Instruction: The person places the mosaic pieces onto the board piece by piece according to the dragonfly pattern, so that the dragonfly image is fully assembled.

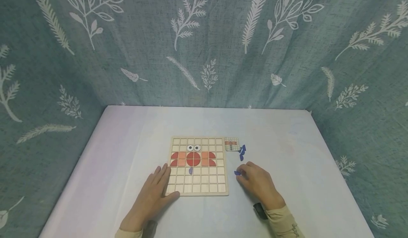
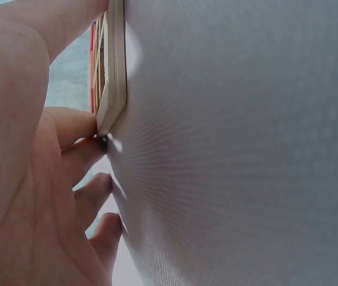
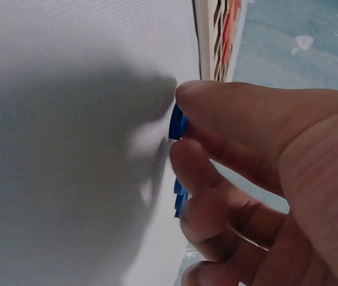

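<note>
A square wooden grid board (image 1: 200,188) lies on the table, bearing red and orange pieces, two eye pieces (image 1: 193,148) and one blue-purple piece (image 1: 190,170) below the red circle. My left hand (image 1: 153,195) rests at the board's left edge, fingers extended, thumb at the front left corner; the left wrist view shows fingertips touching the frame (image 2: 115,71). To the right of the board, my right hand (image 1: 259,183) pinches a small blue rounded piece (image 3: 177,124) between thumb and fingers, just at the tabletop.
Several more blue pieces (image 1: 242,152) lie in a loose group right of the board's far corner. Beside them is a small pattern card (image 1: 231,144) with a printed grid picture. A leafy teal curtain (image 1: 204,54) stands behind the white table (image 1: 274,131).
</note>
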The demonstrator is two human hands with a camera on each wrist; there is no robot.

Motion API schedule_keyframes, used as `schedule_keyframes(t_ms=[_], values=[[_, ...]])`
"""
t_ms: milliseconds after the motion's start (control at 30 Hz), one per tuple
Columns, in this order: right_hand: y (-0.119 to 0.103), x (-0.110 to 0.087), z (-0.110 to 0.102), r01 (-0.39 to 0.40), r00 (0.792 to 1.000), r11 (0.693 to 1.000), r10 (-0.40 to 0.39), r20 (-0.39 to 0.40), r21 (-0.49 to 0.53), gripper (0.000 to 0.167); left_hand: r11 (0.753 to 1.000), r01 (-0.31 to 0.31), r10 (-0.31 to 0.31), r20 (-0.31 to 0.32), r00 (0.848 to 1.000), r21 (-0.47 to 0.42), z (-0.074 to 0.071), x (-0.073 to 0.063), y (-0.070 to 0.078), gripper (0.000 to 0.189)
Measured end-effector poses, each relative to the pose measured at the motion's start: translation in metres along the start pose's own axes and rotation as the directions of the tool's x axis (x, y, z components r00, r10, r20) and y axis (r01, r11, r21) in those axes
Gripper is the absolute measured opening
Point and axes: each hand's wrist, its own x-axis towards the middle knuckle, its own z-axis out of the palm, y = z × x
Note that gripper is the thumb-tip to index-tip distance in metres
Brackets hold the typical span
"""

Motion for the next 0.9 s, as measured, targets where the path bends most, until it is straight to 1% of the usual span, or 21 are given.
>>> schedule_keyframes(t_ms=[233, 433, 633, 767, 900], values=[[-0.0007, 0.0009, 0.0007, 0.005, 1.000, 1.000, -0.005, 0.013, -0.007, 0.016, 1.000, -0.003, 0.003, 0.002, 1.000, -0.002, 0.0002, 0.0004, -0.0002, 0.092], [-0.0026, 0.0000, 0.0027, 0.021, 1.000, 1.000, -0.021, 0.003, -0.012, 0.017, 1.000, 0.004, -0.004, 0.001, 1.000, -0.004, -0.0012, 0.0006, 0.0005, 0.092], [-0.0042, -0.0011, 0.0045, 0.060, 0.998, 0.998, -0.061, -0.024, -0.017, 0.017, 1.000, 0.013, -0.013, 0.010, 1.000, -0.005, -0.0007, 0.0006, 0.0004, 0.092], [-0.0036, -0.0012, 0.0043, 0.093, 0.995, 0.996, -0.094, -0.042, -0.011, 0.017, 1.000, 0.001, -0.001, -0.005, 1.000, -0.002, 0.0011, 0.0005, -0.0008, 0.092], [-0.0019, -0.0014, 0.0044, 0.122, 0.991, 0.993, -0.122, -0.054, 0.000, 0.021, 1.000, -0.010, 0.010, -0.017, 1.000, 0.003, 0.0015, 0.0004, -0.0005, 0.091]])
